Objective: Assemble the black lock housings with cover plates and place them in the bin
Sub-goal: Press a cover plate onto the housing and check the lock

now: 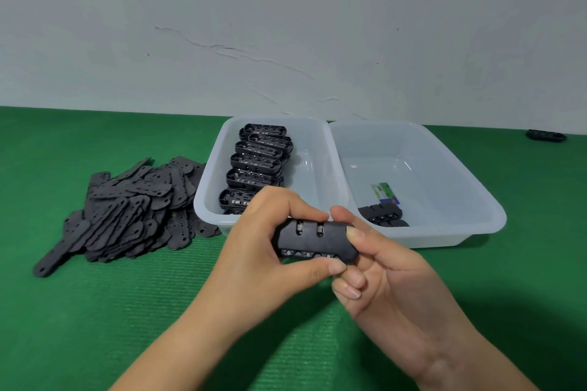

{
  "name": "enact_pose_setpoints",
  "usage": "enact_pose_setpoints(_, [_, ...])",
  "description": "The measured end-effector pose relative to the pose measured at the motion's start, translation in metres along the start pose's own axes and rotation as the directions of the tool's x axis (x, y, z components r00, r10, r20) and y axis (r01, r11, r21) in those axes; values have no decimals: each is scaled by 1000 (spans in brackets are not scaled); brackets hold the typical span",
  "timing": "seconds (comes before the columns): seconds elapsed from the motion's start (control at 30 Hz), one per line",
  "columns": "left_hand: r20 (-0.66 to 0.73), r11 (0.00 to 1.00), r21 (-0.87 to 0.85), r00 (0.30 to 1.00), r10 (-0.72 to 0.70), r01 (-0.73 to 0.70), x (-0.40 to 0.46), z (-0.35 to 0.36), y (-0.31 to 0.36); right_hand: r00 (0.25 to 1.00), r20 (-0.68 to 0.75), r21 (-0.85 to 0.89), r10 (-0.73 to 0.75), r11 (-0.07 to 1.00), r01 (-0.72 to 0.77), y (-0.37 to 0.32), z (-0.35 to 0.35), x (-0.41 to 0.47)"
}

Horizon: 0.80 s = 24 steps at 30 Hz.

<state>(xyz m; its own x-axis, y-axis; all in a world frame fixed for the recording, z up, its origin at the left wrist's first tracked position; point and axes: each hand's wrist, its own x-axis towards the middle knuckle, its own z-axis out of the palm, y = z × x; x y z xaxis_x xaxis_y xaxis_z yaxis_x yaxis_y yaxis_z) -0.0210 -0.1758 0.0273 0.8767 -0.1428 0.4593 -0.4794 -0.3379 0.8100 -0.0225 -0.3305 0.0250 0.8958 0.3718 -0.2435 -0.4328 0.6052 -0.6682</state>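
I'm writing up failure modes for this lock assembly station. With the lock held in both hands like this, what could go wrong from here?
1. Both the left hand and right hand grip the lock housing only at its ends, above the green mat; a slip might drop it short of the right bin.
2. It could land in the left bin among the open housings, mixing finished with unfinished.

Green ribbed mat (95, 311) covers the table. Directly on it: heap of black cover plates (133, 206) at left, two translucent bins (209, 197) (470, 187) touching side by side. One black part (545, 135) lies far right, near the wall.
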Motion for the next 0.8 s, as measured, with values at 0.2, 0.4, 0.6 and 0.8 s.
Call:
enact_pose_setpoints(0.2, [55, 998, 24, 997, 49, -50, 2, -3, -1, 1000, -3, 22, -3, 1000, 3, -1, 0, 0])
enact_pose_setpoints(0.4, [-12, 1000, -23, 1000, -1, 1, 1, 1, -3, 1000, -13, -37, -13, 999, 12, 0, 2, -2])
enact_pose_setpoints(0.6, [66, 995, 69, 996, 63, -68, 2, -2, -6, 1000, -21, -21, -13, 1000, 12, -1, -1, 0])
enact_pose_setpoints(0.8, [171, 964, -262, 985, -9, 54, -7, -10, -17, 999, -41, 8, -19, 1000, 19, -4, -5, 4])
